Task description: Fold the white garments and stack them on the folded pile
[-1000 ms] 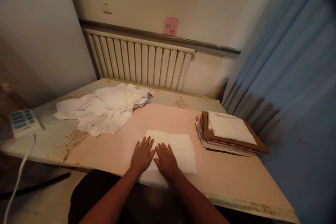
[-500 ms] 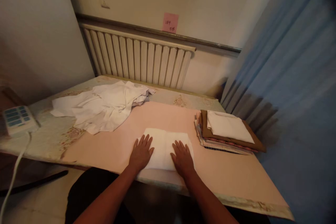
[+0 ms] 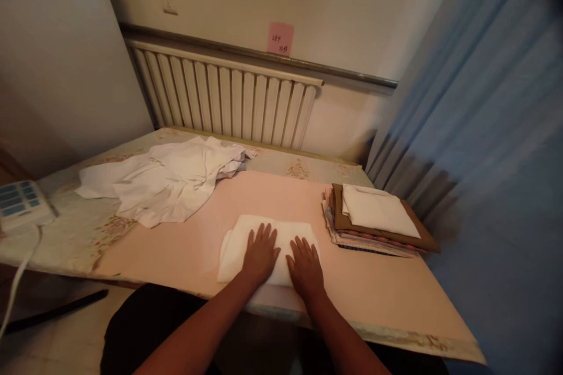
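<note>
A folded white cloth (image 3: 235, 243) lies on the pink table cover near the front edge. My left hand (image 3: 261, 253) rests flat on the middle of it, fingers spread. Beside it, my right hand (image 3: 305, 265) presses flat on the cloth's right part, fingers stretched out. Both hands are open and hold nothing. The two hands lie close together, almost touching.
A stack of folded cloths (image 3: 376, 217), white on top of brown, sits at the right. A heap of crumpled white clothes (image 3: 167, 181) lies at the back left. A white power strip (image 3: 20, 205) with a cable is at the left edge. A blue curtain (image 3: 492, 158) hangs at the right. A radiator (image 3: 224, 96) stands behind the table (image 3: 396, 299).
My left hand slid right from the cloth's left edge onto its middle. The right hand moved out to the cloth's right part and stayed there. The cloth's left part now shows.
</note>
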Motion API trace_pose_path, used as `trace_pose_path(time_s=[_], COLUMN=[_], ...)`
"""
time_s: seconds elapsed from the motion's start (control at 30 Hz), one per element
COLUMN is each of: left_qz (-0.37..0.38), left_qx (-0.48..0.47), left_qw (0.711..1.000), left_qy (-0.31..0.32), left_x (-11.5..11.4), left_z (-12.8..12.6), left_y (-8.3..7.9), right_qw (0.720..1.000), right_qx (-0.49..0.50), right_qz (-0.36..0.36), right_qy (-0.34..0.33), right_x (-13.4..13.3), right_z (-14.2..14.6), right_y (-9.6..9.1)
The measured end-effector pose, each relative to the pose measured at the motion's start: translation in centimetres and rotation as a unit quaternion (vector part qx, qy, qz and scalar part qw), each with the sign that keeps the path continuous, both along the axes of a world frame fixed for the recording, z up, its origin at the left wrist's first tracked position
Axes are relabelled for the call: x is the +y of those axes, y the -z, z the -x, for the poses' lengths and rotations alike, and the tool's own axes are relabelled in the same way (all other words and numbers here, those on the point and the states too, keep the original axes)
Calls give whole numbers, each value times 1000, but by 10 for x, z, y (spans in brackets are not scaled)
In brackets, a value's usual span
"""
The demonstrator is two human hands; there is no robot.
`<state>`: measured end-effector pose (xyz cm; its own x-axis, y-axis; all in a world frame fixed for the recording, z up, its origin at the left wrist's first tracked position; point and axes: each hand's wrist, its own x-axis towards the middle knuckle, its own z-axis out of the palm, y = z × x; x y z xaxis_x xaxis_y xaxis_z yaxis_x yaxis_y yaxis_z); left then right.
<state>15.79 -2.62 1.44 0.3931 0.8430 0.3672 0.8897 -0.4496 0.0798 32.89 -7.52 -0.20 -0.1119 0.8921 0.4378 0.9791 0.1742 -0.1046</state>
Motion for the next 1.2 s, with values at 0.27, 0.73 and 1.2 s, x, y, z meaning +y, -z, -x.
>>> trace_pose_path(time_s=[0.27, 0.73, 1.2], left_qz=[-3, -4, 2], left_qx=[-19, -16, -10], left_qw=[997, 999, 1000], left_qy=[75, 34, 5], left_x=[-11, 0, 2], left_z=[-18, 36, 60], left_y=[19, 18, 17], right_qw=[1000, 1000, 1000], right_qx=[0, 4, 10], right_qz=[8, -5, -2], right_qy=[-1, -8, -28], right_x=[1, 0, 7], right_z=[-2, -1, 24], right_y=[2, 3, 1])
